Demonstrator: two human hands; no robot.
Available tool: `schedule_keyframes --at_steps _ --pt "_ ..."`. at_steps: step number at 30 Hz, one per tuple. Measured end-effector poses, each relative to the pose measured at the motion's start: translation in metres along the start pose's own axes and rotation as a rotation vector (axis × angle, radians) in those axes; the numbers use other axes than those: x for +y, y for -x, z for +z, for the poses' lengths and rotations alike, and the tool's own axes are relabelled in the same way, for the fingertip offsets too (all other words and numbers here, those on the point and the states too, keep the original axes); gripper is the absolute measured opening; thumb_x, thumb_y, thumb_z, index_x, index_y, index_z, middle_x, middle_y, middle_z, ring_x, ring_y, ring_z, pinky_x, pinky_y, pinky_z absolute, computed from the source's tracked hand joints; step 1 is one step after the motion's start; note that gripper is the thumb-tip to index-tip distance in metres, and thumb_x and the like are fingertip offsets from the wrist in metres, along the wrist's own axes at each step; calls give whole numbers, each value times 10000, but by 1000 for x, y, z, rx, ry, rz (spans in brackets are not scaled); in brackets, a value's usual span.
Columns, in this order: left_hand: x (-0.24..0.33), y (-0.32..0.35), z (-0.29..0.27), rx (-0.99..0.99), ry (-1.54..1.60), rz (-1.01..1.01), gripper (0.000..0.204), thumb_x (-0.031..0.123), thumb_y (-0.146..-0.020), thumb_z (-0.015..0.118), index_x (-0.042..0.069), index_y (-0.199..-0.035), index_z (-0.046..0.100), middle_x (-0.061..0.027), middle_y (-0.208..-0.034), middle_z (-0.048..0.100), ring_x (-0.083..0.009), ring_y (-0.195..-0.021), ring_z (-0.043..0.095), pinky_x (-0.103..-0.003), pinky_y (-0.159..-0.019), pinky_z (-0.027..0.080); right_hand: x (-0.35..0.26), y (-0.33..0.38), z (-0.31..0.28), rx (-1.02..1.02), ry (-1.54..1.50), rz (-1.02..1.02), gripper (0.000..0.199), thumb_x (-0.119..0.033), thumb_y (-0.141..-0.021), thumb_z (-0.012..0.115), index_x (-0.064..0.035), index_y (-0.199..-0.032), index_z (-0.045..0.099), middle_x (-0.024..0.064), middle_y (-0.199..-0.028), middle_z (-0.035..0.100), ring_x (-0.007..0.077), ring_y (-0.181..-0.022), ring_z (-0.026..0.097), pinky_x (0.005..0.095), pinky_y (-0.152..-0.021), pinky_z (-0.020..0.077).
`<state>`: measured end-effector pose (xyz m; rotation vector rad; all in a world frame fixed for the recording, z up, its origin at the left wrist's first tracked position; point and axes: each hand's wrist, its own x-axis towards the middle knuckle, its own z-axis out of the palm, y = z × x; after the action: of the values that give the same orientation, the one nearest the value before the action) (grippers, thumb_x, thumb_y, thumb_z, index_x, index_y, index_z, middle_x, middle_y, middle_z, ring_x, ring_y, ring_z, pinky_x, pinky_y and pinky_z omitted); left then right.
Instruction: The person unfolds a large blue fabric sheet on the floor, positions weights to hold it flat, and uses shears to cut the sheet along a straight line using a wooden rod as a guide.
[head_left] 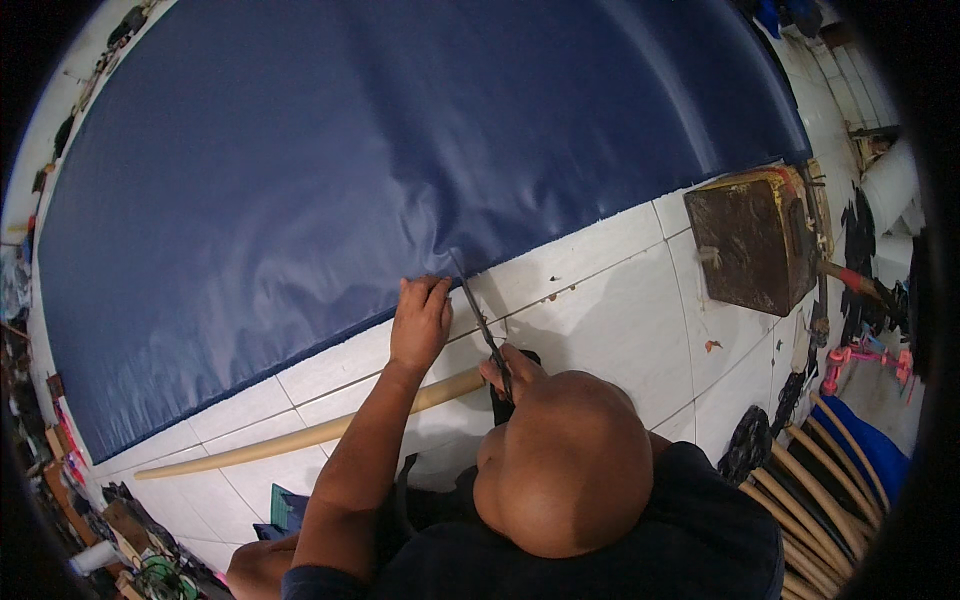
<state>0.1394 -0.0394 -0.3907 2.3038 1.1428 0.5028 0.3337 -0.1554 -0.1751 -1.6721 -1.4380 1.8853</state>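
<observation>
A wide, dark blue, smooth vinyl-like sheet (250, 160) is spread over the floor, its near edge running slantwise across the view. My left hand (420, 318) grips that edge near the middle, fingers curled over it; the thumb is hidden. Small creases rise in the sheet just beyond the fingers. In my right hand (518, 372) are long dark scissors (484, 322), pointing away from me. Their blade tips meet the sheet's edge just right of my left hand. Part of the right hand and its forearm are hidden.
A tan curved pole (300, 440) lies on the white tiled floor (630, 290) under my left arm. A brown box-like block (745, 245) stands at the sheet's right edge. Several tan poles (815, 500) lie at lower right, and mixed clutter (140, 540) lines the left.
</observation>
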Motion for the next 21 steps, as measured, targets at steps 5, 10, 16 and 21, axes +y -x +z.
schedule_keyframes --at_steps 5,10,16,21 --pt "0 2 0 -16 2 20 425 28 -836 653 44 -1253 573 -152 -1206 551 -355 -1170 526 -570 -1119 322 71 -60 39 168 -292 127 666 -364 -942 621 32 -1324 246 187 -1180 496 221 -1053 552 304 -871 508" --pt "-2 4 -2 -24 20 44 444 13 -832 650 38 -1268 564 -164 -1222 541 -364 -1196 517 -588 -1114 317 80 -59 47 230 -353 227 552 -400 -938 627 8 -1191 355 152 -1038 525 214 -934 545 328 -803 487" --pt "-2 5 0 -47 -13 58 445 10 -830 648 29 -1268 566 -176 -1231 538 -372 -1210 519 -593 -1110 321 123 -84 75 397 -299 183 460 -444 -933 635 -20 -1030 485 110 -868 558 206 -791 538 357 -721 461" --pt "-4 6 -1 -59 -32 60 451 13 -834 636 27 -1279 561 -177 -1247 537 -374 -1225 511 -591 -1110 323 144 -113 86 478 -261 162 435 -465 -929 644 -37 -914 572 78 -746 577 195 -692 530 375 -665 443"
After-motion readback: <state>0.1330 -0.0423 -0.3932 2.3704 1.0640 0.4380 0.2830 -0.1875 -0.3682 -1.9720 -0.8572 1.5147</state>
